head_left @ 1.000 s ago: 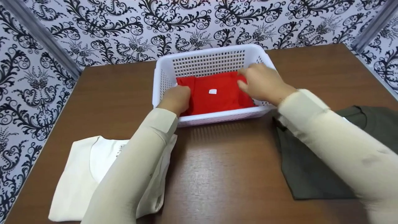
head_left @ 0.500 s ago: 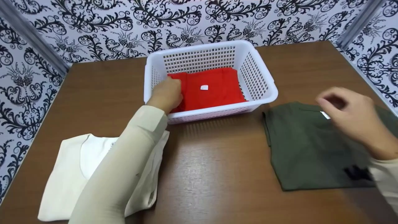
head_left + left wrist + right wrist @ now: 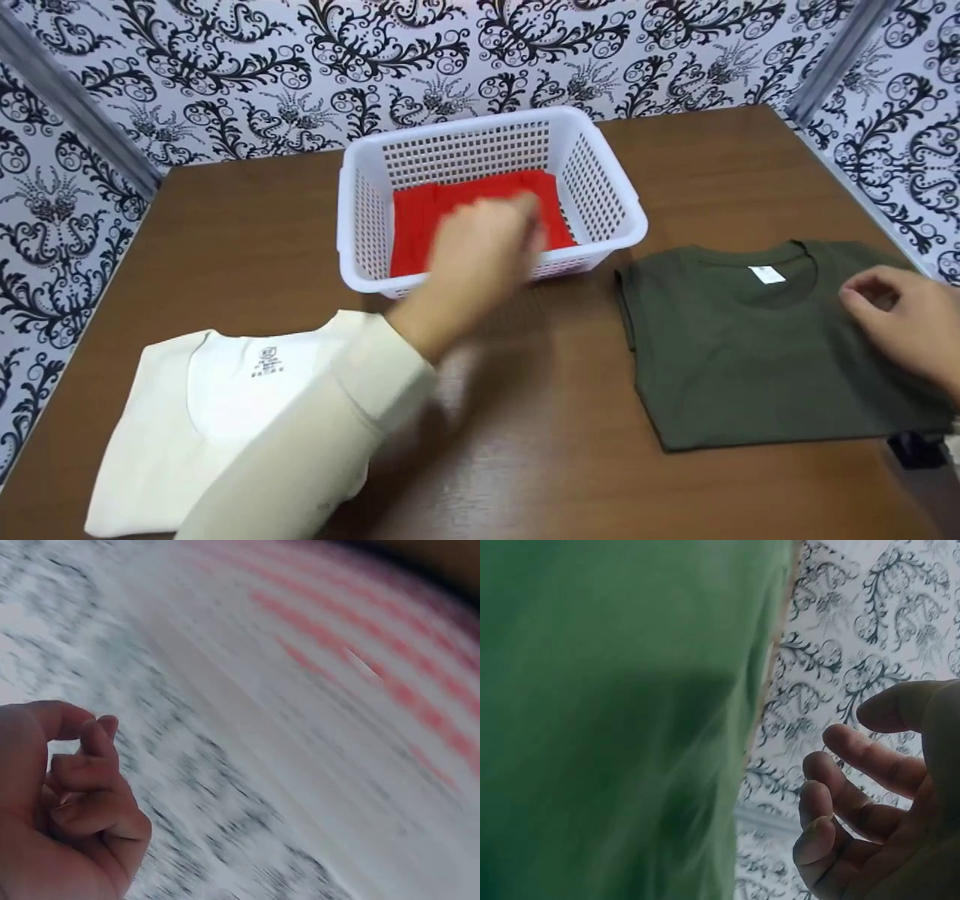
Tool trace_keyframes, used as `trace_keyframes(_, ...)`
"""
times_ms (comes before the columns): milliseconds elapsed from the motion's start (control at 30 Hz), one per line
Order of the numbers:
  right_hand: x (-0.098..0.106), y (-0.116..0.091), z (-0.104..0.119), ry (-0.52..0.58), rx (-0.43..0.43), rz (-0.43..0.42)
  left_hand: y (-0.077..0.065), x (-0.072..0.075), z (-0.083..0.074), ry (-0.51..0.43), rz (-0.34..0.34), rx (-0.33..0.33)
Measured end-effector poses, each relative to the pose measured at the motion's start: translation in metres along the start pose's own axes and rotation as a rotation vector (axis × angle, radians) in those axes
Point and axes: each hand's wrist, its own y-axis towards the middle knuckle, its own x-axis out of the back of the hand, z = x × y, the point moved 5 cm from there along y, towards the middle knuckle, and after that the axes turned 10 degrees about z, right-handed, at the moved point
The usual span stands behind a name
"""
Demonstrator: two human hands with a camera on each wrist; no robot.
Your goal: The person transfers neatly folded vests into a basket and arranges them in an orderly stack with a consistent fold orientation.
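My left hand [image 3: 480, 262] is over the front rim of the white plastic basket [image 3: 600, 187], blurred. Its fingers are bent with nothing held, as the left wrist view of the hand [image 3: 82, 802] shows. Inside the basket lies a folded red garment [image 3: 414, 232], partly hidden by that hand. My right hand [image 3: 911, 319] hovers above the right side of a folded dark green T-shirt [image 3: 750, 367]. In the right wrist view, the fingers of this hand [image 3: 877, 795] are loosely bent, apart from the green cloth [image 3: 630, 690].
A folded cream T-shirt [image 3: 165, 442] lies at the left of the brown table [image 3: 570, 480], partly under my left sleeve. Patterned walls [image 3: 450, 52] enclose the back and sides. A small black object [image 3: 915, 450] shows by my right wrist.
My right hand has left the basket and moved right to above the green T-shirt. My left hand has let go of the red garment's left side and moved right over the basket's front.
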Motion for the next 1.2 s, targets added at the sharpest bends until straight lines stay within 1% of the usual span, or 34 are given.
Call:
trace_keyframes(33, -0.001, -0.001, -0.003, -0.011, -0.003, 0.011, -0.004, -0.005, -0.012, -0.026, 0.008, -0.039)
trace_keyframes(100, -0.004, -0.001, -0.009, -0.026, -0.004, 0.029, -0.01, -0.017, -0.032, -0.043, 0.047, -0.095)
trace_keyframes(167, -0.007, -0.001, -0.014, -0.037, -0.007, 0.049, -0.014, -0.032, -0.046, -0.024, 0.078, -0.132)
trace_keyframes(200, -0.009, -0.001, -0.017, -0.039, -0.01, 0.06, -0.015, -0.041, -0.051, -0.013, 0.101, -0.139)
trace_keyframes(300, -0.011, 0.002, -0.021, -0.057, -0.023, 0.087, -0.015, -0.066, -0.061, 0.038, 0.157, -0.121)
trace_keyframes(367, -0.011, 0.005, -0.022, -0.08, -0.037, 0.101, -0.014, -0.079, -0.065, 0.08, 0.2, -0.102)
trace_keyframes(533, -0.008, 0.012, -0.022, -0.156, -0.076, 0.135, -0.014, -0.104, -0.075, 0.253, 0.299, -0.068)
trace_keyframes(600, -0.008, 0.015, -0.022, -0.176, -0.084, 0.148, -0.015, -0.11, -0.078, 0.306, 0.34, -0.048)
trace_keyframes(667, -0.008, 0.016, -0.023, -0.177, -0.085, 0.16, -0.014, -0.115, -0.08, 0.33, 0.381, -0.029)
trace_keyframes(733, -0.008, 0.018, -0.025, -0.17, -0.081, 0.152, -0.013, -0.119, -0.083, 0.343, 0.411, -0.017)
trace_keyframes(967, 0.001, 0.02, -0.039, -0.133, -0.06, 0.038, -0.011, -0.127, -0.09, 0.339, 0.469, -0.018)
trace_keyframes(1033, 0.002, 0.02, -0.045, -0.128, -0.085, 0.034, -0.011, -0.13, -0.09, 0.336, 0.492, -0.017)
trace_keyframes(1200, -0.003, 0.016, -0.057, -0.142, -0.153, 0.073, -0.011, -0.135, -0.09, 0.311, 0.544, -0.002)
